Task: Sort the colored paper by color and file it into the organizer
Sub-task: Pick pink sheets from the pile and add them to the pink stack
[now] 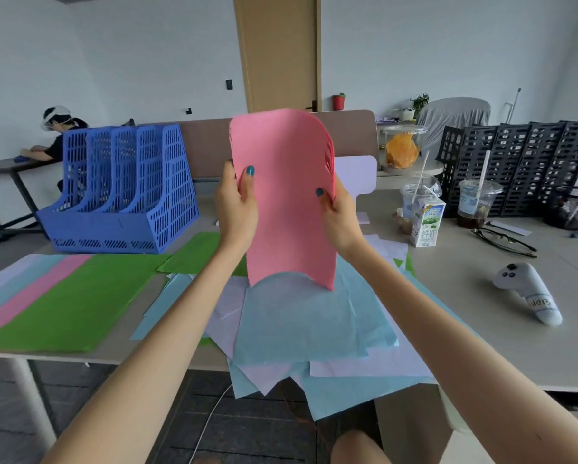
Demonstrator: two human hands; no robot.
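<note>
A stack of pink paper (285,195) stands upright over the middle of the table, its bottom edge touching the loose sheets below. My left hand (235,204) grips its left edge and my right hand (337,212) grips its right edge, thumbs on the near face. Under it lies a messy pile of light blue and pale lilac sheets (301,319) that hangs over the table's front edge. Green paper (76,303) lies flat at the left beside a strip of pink, blue and lilac sheets (20,289). The blue slotted organizer (123,189) stands at the back left.
To the right stand a milk carton (426,222), two plastic cups (478,202), a jar (403,149), glasses (503,241), a white controller (528,291), a black organizer (515,169) and a mesh cup (573,207). A person (55,135) sits at a far-left desk.
</note>
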